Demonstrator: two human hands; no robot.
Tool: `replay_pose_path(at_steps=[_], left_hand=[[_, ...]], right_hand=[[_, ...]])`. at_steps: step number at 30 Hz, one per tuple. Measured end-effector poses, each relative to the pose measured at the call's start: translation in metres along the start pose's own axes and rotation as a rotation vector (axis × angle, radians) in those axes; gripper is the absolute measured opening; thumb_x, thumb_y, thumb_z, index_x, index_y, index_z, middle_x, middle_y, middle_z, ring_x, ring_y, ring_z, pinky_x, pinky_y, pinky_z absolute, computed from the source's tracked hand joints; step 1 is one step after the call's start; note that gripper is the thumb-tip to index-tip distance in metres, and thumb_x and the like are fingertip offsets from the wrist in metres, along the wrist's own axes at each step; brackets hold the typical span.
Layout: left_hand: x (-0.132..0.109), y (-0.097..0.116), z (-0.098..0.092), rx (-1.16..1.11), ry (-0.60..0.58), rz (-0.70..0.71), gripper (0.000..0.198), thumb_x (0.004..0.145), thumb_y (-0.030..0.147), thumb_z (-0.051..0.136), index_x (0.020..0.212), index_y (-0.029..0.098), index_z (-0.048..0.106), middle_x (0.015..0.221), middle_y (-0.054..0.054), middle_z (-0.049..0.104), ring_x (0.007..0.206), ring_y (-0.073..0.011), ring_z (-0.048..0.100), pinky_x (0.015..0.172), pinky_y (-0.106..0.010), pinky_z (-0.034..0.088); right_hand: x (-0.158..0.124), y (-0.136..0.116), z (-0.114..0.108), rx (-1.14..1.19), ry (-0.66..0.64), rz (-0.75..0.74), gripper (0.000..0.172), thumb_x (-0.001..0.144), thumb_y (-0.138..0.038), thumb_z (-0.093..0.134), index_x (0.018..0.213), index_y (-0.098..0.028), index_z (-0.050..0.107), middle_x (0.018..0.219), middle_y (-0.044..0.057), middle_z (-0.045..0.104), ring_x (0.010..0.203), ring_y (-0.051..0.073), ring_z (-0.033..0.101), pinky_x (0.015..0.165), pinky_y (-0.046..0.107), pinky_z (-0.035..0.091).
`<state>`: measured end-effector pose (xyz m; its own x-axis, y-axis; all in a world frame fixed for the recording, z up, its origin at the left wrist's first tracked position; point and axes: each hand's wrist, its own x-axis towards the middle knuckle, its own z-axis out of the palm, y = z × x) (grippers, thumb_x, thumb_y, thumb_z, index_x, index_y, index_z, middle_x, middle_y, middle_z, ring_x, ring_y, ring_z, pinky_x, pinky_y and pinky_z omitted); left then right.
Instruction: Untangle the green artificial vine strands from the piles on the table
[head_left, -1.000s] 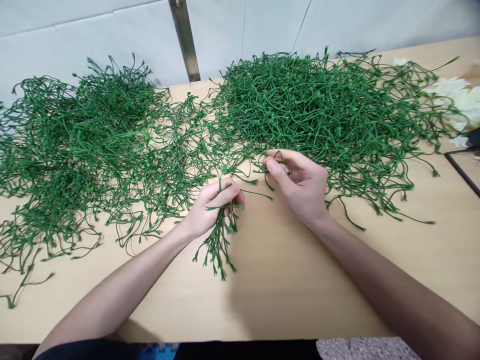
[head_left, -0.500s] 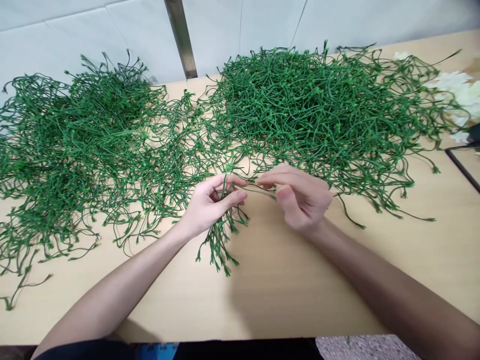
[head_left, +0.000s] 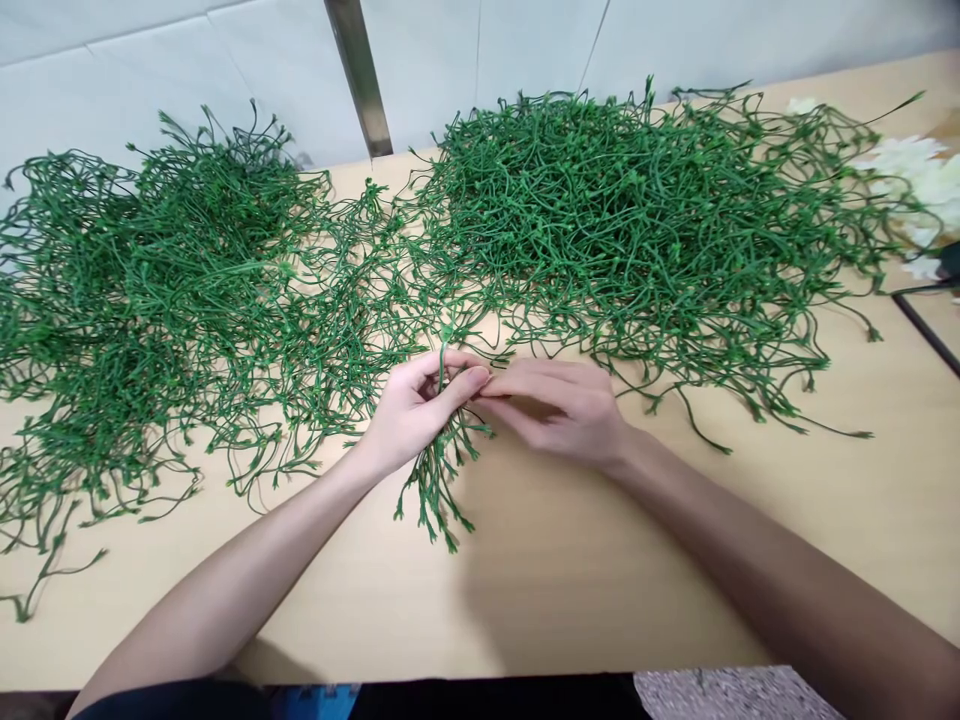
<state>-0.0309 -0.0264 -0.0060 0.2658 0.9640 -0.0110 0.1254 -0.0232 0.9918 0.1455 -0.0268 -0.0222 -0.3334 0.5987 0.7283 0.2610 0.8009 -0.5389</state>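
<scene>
Your left hand (head_left: 416, 405) is curled round a small bunch of green stems (head_left: 439, 480) - its grip is closed on the bunch's upper part, thumb laid across the top, with one stem end poking up between thumb and forefinger. The lower ends of the bunch fan out below your palm and hang down over the bare worktop (head_left: 600, 580), near its middle and just in front of the two heaps.

Your right hand (head_left: 559, 405) lies low and flat beside it, palm down, fingers stretched out and held close together. Their tips meet your left thumb right where the bunch is held. Whether that grip has a stem pinched in it cannot be told, since the fingers cover the spot.

Behind your hands, two big tangles of the same wiry green stems spread across the worktop - the left heap (head_left: 165, 290) reaches to the left edge of view, and the right heap (head_left: 637, 210) is denser and lies against the wall. Loose strands from both trail together just above your knuckles.

Far right, some white flowers (head_left: 919, 190) lie beside the right heap, with a thin dark frame (head_left: 926, 335) just below them. A metal strip (head_left: 358, 75) runs up the white wall between the heaps.
</scene>
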Motion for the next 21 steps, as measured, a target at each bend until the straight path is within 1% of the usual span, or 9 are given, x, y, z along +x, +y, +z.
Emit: replay_pose_path(at_steps=[2, 5, 8, 11, 15, 17, 19, 21], left_hand=[[-0.0004, 0.0007, 0.0004, -0.033, 0.004, -0.032, 0.024, 0.082, 0.039, 0.068, 0.090, 0.017, 0.073, 0.077, -0.002, 0.066, 0.052, -0.0075, 0.046, 0.045, -0.022, 0.036], [-0.0004, 0.0016, 0.0007, -0.112, 0.003, -0.073, 0.027, 0.079, 0.037, 0.071, 0.099, 0.019, 0.072, 0.074, -0.001, 0.063, 0.051, -0.0068, 0.046, 0.044, -0.021, 0.037], [0.0002, 0.0003, -0.0002, -0.170, -0.010, -0.078, 0.027, 0.078, 0.036, 0.072, 0.098, 0.018, 0.071, 0.070, 0.001, 0.060, 0.050, -0.0060, 0.045, 0.043, -0.019, 0.034], [0.0010, -0.0008, -0.0010, -0.192, -0.026, -0.080, 0.024, 0.082, 0.038, 0.068, 0.092, 0.016, 0.070, 0.067, 0.000, 0.061, 0.049, -0.0053, 0.044, 0.043, -0.019, 0.032], [0.0011, 0.0025, -0.0004, -0.157, -0.046, -0.071, 0.021, 0.081, 0.035, 0.070, 0.087, 0.015, 0.069, 0.066, 0.001, 0.060, 0.048, -0.0050, 0.043, 0.044, -0.019, 0.032], [0.0008, 0.0044, 0.0000, -0.128, -0.037, -0.061, 0.021, 0.081, 0.035, 0.070, 0.084, 0.014, 0.069, 0.063, 0.001, 0.059, 0.048, -0.0054, 0.043, 0.044, -0.019, 0.032], [0.0004, 0.0052, 0.0003, -0.105, -0.021, -0.057, 0.023, 0.081, 0.037, 0.068, 0.082, 0.015, 0.070, 0.060, 0.002, 0.057, 0.048, -0.0059, 0.042, 0.043, -0.020, 0.031], [0.0002, 0.0053, 0.0007, -0.100, -0.012, -0.055, 0.023, 0.080, 0.038, 0.070, 0.082, 0.015, 0.071, 0.060, 0.001, 0.059, 0.048, -0.0063, 0.043, 0.043, -0.020, 0.032]], right_hand=[[0.0009, -0.0003, -0.0010, 0.009, 0.042, 0.076, 0.010, 0.083, -0.010, 0.067, 0.087, -0.019, 0.070, 0.075, 0.003, 0.075, 0.063, 0.012, 0.067, 0.059, 0.024, 0.056], [0.0023, 0.0002, -0.0021, 0.004, 0.152, 0.211, 0.011, 0.082, -0.010, 0.067, 0.086, -0.020, 0.072, 0.079, 0.003, 0.076, 0.067, 0.014, 0.070, 0.063, 0.025, 0.058], [0.0029, 0.0011, -0.0022, -0.030, 0.240, 0.289, 0.011, 0.081, -0.011, 0.068, 0.086, -0.020, 0.072, 0.079, 0.003, 0.076, 0.069, 0.015, 0.070, 0.065, 0.026, 0.058], [0.0031, 0.0011, -0.0027, -0.045, 0.220, 0.270, 0.010, 0.081, -0.012, 0.068, 0.084, -0.020, 0.073, 0.079, 0.003, 0.076, 0.070, 0.016, 0.070, 0.066, 0.027, 0.057], [0.0034, -0.0003, -0.0041, 0.033, 0.124, 0.203, 0.003, 0.080, -0.018, 0.070, 0.083, -0.019, 0.072, 0.073, 0.002, 0.074, 0.062, 0.014, 0.067, 0.058, 0.025, 0.054], [0.0033, -0.0003, -0.0040, 0.080, 0.085, 0.171, 0.010, 0.078, -0.023, 0.074, 0.086, -0.019, 0.072, 0.072, 0.002, 0.073, 0.060, 0.013, 0.066, 0.057, 0.025, 0.054], [0.0035, 0.0008, -0.0033, 0.076, 0.080, 0.146, 0.012, 0.077, -0.023, 0.076, 0.088, -0.019, 0.073, 0.072, 0.003, 0.073, 0.062, 0.014, 0.066, 0.060, 0.027, 0.055], [0.0039, 0.0026, -0.0024, 0.030, 0.102, 0.123, 0.008, 0.079, -0.018, 0.073, 0.086, -0.019, 0.073, 0.072, 0.004, 0.073, 0.065, 0.015, 0.067, 0.062, 0.029, 0.055]])
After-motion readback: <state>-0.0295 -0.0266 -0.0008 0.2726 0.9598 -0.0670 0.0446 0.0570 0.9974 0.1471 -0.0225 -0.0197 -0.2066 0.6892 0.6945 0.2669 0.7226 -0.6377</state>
